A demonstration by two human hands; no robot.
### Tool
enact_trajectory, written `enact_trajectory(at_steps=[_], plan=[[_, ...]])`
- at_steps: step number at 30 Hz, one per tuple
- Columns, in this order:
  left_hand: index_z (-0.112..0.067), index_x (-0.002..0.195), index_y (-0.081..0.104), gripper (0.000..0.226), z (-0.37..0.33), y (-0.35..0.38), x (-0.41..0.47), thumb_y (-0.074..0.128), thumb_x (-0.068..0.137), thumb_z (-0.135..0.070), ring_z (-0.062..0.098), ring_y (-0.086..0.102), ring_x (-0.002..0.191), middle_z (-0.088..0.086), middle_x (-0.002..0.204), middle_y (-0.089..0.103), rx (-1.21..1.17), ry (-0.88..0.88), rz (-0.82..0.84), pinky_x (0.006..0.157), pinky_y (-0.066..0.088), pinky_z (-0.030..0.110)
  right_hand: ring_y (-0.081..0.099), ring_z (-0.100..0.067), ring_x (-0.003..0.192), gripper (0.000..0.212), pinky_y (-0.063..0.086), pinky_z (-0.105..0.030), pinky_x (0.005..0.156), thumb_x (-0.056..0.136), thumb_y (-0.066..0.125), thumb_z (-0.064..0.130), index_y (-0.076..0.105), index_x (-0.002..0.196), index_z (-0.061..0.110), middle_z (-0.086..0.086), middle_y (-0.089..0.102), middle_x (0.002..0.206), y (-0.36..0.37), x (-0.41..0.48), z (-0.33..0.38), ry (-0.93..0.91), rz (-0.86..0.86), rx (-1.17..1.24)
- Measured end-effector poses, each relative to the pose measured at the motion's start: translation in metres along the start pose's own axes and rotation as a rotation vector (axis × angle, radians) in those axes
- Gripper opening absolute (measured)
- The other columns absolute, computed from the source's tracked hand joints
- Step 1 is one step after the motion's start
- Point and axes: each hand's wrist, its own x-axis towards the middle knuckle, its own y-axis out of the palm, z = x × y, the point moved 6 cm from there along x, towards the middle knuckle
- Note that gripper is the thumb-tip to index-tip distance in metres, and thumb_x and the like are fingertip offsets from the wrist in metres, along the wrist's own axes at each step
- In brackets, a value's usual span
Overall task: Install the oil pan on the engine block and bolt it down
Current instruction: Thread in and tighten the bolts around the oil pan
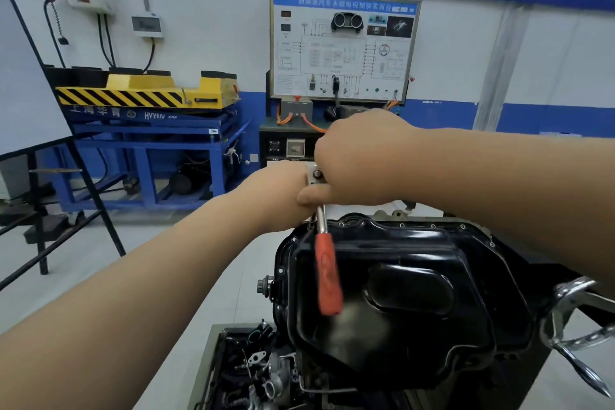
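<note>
Two bare forearms reach in from the lower left and the right edge and meet above the far rim of the work. Closest to the camera, at the bottom, sits the engine block [266, 373] with its tangle of hoses and metal fittings, and at the right edge a chrome handwheel [572, 336] juts in. On top of the block lies the black oil pan [409, 293], glossy, with a raised oval hump in its middle and small bolts [462, 226] dotted along its far flange. A ratchet wrench [327, 276] hangs over the pan's left part, its red handle pointing back toward the camera and blurred, its steel shank rising to the pan's far left corner. The right hand [362, 160] is curled over the wrench's head, with the thumb laid across the shank just below it, so the pan lies below and nearer than this hand. The left hand [276, 196] comes in from the left against the wrench head; its fingers are hidden behind the right hand, so its grip cannot be told. Beyond stand a blue steel table [146, 143] carrying a yellow hazard-striped unit [146, 90], a wiring-diagram training board [342, 46] and, at the left, a whiteboard [23, 76].
</note>
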Motion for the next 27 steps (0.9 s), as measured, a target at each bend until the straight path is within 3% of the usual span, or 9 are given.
enact_trajectory(at_steps=[3, 6, 10, 13, 15, 19, 21, 24, 27], plan=[[-0.023, 0.057, 0.032, 0.038, 0.0, -0.002, -0.003, 0.041, 0.092, -0.031, 0.012, 0.036, 0.05, -0.004, 0.05, 0.04, -0.084, 0.084, -0.035, 0.044, 0.027, 0.025, 0.053, -0.018, 0.074, 0.027, 0.046, -0.036, 0.062, 0.091, 0.044, 0.042, 0.053, 0.077, 0.02, 0.005, 0.054, 0.079, -0.006, 0.004, 0.009, -0.256, -0.099, -0.151], [-0.011, 0.063, 0.047, 0.036, -0.001, 0.001, -0.001, 0.047, 0.093, -0.031, 0.013, 0.035, 0.051, 0.001, 0.057, 0.045, -0.026, 0.125, -0.053, 0.049, 0.028, 0.029, 0.048, -0.02, 0.101, 0.017, 0.043, -0.04, 0.088, 0.088, 0.05, 0.022, 0.051, 0.105, 0.023, 0.004, 0.053, 0.104, -0.001, 0.005, 0.009, -0.401, -0.116, -0.298], [-0.027, 0.059, 0.04, 0.045, 0.004, 0.001, -0.002, 0.038, 0.089, -0.06, 0.014, 0.04, 0.055, -0.009, 0.057, 0.04, 0.072, 0.029, -0.165, 0.046, 0.03, 0.026, 0.055, -0.021, 0.085, 0.022, 0.046, -0.04, 0.081, 0.086, 0.042, 0.042, 0.053, 0.09, 0.023, 0.005, 0.057, 0.087, -0.004, 0.008, 0.007, -0.365, -0.119, -0.258], [-0.023, 0.055, 0.029, 0.042, 0.008, 0.006, 0.002, 0.042, 0.092, -0.039, 0.021, 0.04, 0.054, -0.004, 0.054, 0.037, 0.082, -0.025, -0.108, 0.045, 0.025, 0.026, 0.047, -0.018, 0.053, 0.045, 0.043, -0.031, 0.055, 0.085, 0.035, 0.061, 0.05, 0.071, 0.021, 0.004, 0.048, 0.063, 0.005, 0.01, 0.004, -0.208, -0.042, -0.185], [-0.019, 0.056, 0.031, 0.039, 0.008, 0.009, 0.003, 0.043, 0.091, -0.031, 0.023, 0.041, 0.057, -0.001, 0.054, 0.039, 0.048, 0.006, -0.068, 0.046, 0.026, 0.028, 0.044, -0.015, 0.051, 0.047, 0.035, -0.027, 0.047, 0.085, 0.036, 0.065, 0.049, 0.068, 0.023, 0.006, 0.046, 0.061, 0.008, 0.01, 0.003, -0.17, 0.012, -0.163], [-0.014, 0.07, 0.053, 0.035, 0.001, 0.003, 0.001, 0.043, 0.096, -0.036, 0.021, 0.049, 0.068, 0.004, 0.071, 0.058, 0.0, 0.133, -0.088, 0.06, 0.043, 0.034, 0.05, -0.02, 0.095, 0.007, 0.044, -0.036, 0.084, 0.093, 0.046, 0.027, 0.051, 0.097, 0.024, 0.005, 0.055, 0.095, 0.002, 0.008, 0.003, -0.442, -0.129, -0.298], [-0.008, 0.085, 0.063, 0.034, 0.001, 0.004, 0.002, 0.046, 0.095, -0.036, 0.021, 0.055, 0.076, 0.006, 0.083, 0.064, 0.006, 0.136, -0.073, 0.069, 0.048, 0.037, 0.05, -0.021, 0.095, 0.009, 0.043, -0.038, 0.089, 0.09, 0.046, 0.024, 0.051, 0.098, 0.025, 0.005, 0.054, 0.095, 0.002, 0.009, 0.0, -0.431, -0.104, -0.306], [-0.018, 0.066, 0.055, 0.043, 0.003, 0.002, 0.001, 0.043, 0.092, -0.05, 0.02, 0.052, 0.064, 0.0, 0.067, 0.057, 0.008, 0.103, -0.117, 0.057, 0.045, 0.034, 0.054, -0.02, 0.064, 0.039, 0.047, -0.034, 0.063, 0.084, 0.036, 0.056, 0.053, 0.074, 0.022, 0.006, 0.049, 0.066, 0.003, 0.005, -0.004, -0.261, -0.025, -0.232], [-0.023, 0.061, 0.04, 0.039, -0.001, 0.009, 0.002, 0.034, 0.088, -0.05, 0.019, 0.047, 0.061, -0.003, 0.065, 0.048, 0.158, 0.089, -0.092, 0.048, 0.033, 0.028, 0.038, -0.014, 0.042, 0.063, 0.028, -0.024, 0.042, 0.076, 0.023, 0.074, 0.043, 0.051, 0.02, 0.004, 0.04, 0.048, 0.011, -0.005, -0.005, -0.069, 0.012, -0.071]])
